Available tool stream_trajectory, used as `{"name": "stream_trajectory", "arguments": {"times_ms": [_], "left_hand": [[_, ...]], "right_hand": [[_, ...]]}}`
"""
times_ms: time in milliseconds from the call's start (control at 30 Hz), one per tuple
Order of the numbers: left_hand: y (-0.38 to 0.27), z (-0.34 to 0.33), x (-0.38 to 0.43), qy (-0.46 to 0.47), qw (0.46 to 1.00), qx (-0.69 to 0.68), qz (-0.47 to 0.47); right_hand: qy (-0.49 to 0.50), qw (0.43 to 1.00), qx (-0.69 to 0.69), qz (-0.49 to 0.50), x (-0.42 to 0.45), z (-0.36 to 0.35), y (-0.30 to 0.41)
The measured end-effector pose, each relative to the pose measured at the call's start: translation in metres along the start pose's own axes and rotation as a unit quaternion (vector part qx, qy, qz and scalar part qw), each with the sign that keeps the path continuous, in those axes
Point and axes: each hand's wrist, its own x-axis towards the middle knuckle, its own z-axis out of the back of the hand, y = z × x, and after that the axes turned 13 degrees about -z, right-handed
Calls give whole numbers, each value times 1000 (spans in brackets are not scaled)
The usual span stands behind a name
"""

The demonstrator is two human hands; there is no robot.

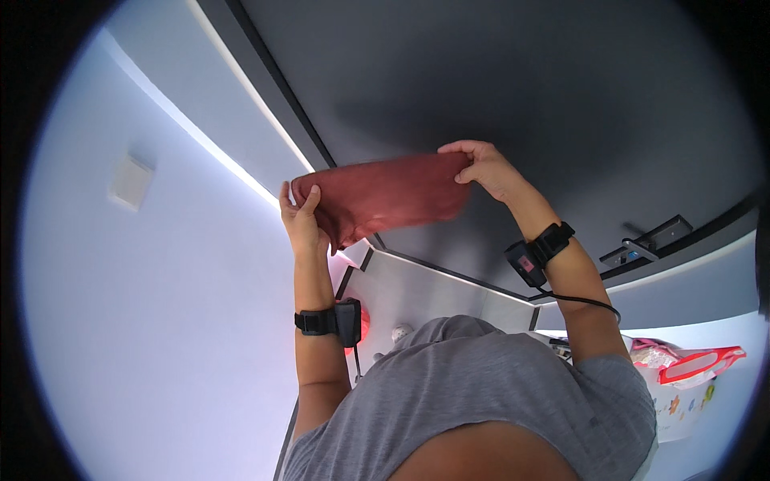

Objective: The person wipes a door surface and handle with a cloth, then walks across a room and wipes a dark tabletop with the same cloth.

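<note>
A dark red piece of folded cloth [391, 191] is stretched between my hands in front of a dark grey door [541, 78]. My left hand [304, 219] grips its left end, the thumb on the near face and the fingers behind. At the upper right corner, my right hand [484, 168] pinches the cloth between thumb and fingers. The lower left of the fabric hangs in loose folds by my left palm. Each forearm carries a black strapped device with a cable.
A lever handle [640, 248] sits on the door at the right. A white wall switch plate [131, 182] is on the pale wall [180, 312] at left. Something red [364, 324] stands on the floor behind my left wrist. Red-and-white bags [692, 364] are at right.
</note>
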Motion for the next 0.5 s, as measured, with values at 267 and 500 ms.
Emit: {"name": "stream_trajectory", "arguments": {"times_ms": [267,500], "left_hand": [[-8,14,7,189,960,206,14],[-11,34,16,206,919,323,-98]], "right_hand": [[-140,969,-202,19,0,12,2],[-93,972,-202,81,-15,22,14]]}}
